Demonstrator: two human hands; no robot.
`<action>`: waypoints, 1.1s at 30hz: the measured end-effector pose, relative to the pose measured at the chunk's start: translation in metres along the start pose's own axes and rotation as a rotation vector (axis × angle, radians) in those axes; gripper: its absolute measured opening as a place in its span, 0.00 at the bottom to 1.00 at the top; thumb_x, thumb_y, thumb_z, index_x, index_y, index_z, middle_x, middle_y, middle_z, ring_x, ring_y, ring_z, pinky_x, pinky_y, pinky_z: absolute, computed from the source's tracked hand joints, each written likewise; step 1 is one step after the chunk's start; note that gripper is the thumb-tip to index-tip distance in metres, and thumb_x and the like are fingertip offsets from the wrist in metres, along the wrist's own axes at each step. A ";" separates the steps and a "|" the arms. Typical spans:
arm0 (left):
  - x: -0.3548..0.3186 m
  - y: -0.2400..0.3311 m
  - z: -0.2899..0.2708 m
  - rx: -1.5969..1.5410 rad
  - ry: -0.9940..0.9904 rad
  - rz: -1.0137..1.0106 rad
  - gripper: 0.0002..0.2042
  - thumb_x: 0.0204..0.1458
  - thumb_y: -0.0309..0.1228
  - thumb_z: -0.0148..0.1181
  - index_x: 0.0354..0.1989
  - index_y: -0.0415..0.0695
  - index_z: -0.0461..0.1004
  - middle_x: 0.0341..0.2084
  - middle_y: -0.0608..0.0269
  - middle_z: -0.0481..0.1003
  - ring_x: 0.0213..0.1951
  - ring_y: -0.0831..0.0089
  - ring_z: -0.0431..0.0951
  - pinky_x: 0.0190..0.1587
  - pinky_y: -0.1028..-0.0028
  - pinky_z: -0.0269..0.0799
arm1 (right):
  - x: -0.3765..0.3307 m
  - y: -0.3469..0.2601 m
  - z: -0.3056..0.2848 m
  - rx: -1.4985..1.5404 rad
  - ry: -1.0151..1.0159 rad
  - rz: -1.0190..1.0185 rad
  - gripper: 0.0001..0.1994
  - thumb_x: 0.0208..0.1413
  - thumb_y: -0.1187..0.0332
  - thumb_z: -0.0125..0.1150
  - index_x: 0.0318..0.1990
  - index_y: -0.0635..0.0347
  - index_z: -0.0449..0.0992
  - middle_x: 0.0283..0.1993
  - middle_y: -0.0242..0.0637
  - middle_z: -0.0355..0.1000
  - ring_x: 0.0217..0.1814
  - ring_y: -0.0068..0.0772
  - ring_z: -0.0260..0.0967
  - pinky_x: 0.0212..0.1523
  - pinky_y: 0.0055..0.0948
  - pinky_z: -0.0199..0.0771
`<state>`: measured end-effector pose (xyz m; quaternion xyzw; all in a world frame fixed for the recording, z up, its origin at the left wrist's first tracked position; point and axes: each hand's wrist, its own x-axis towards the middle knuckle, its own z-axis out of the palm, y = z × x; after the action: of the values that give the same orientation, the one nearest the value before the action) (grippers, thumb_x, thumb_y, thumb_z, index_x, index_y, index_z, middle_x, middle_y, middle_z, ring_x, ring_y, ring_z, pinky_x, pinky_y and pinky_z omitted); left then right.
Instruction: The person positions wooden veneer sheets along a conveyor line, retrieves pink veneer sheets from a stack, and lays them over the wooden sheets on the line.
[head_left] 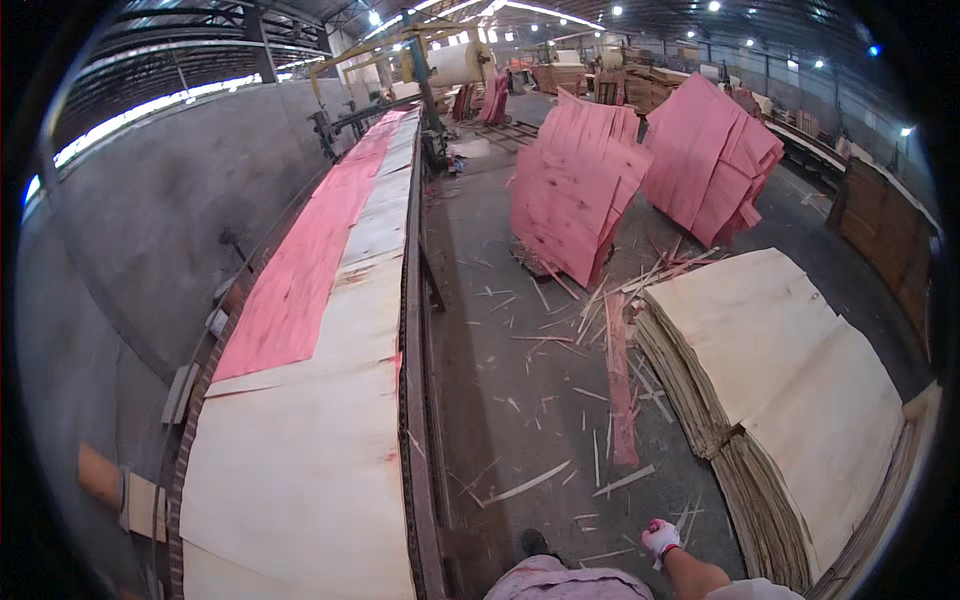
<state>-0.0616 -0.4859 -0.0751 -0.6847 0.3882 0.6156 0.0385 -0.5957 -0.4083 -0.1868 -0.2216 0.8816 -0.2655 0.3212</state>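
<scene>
My right hand [660, 538], in a white glove with pink-stained fingers, hangs low in front of me. Its fingers are curled in and I see nothing in them. The nearest thing to it is a thick stack of pale wood veneer sheets [790, 370] on the right. To my left runs a long conveyor covered with pale veneer sheets [290, 470]. Farther along it lie pink-dyed veneer sheets [300, 280]. My left hand is out of view.
Two leaning piles of pink sheets, a nearer pile [580, 180] and a farther pile [710, 160], stand ahead. A pink veneer strip [619, 390] and several splinters litter the floor. The conveyor's metal side rail [424, 480] runs along my left. A grey wall [130, 230] stands beyond it.
</scene>
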 end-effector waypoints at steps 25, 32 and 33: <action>0.270 0.411 -0.162 -0.386 0.033 0.046 0.15 0.53 0.43 0.54 0.38 0.44 0.75 0.28 0.66 0.75 0.27 0.72 0.72 0.32 0.69 0.69 | 0.398 -0.195 0.094 -0.884 -0.162 -0.101 0.12 0.45 0.64 0.57 0.38 0.51 0.79 0.37 0.34 0.76 0.39 0.25 0.74 0.32 0.30 0.74; 0.348 0.481 -0.169 -0.556 0.058 -0.271 0.16 0.53 0.44 0.54 0.38 0.44 0.75 0.29 0.65 0.75 0.29 0.70 0.72 0.34 0.68 0.70 | 0.515 -0.460 0.078 0.344 0.021 0.079 0.22 0.39 0.60 0.64 0.43 0.63 0.75 0.41 0.43 0.75 0.43 0.34 0.73 0.47 0.29 0.71; 0.361 0.499 -0.166 -0.549 -0.027 -0.212 0.16 0.53 0.44 0.54 0.36 0.43 0.75 0.28 0.64 0.74 0.30 0.68 0.72 0.35 0.66 0.69 | 0.529 -0.490 0.076 0.359 -0.007 0.088 0.21 0.40 0.60 0.64 0.42 0.63 0.75 0.39 0.42 0.76 0.42 0.33 0.73 0.46 0.29 0.71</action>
<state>-0.2367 -1.0954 -0.1384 -0.6982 0.1328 0.6991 -0.0790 -0.8042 -1.1027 -0.1750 -0.1230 0.8277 -0.4036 0.3699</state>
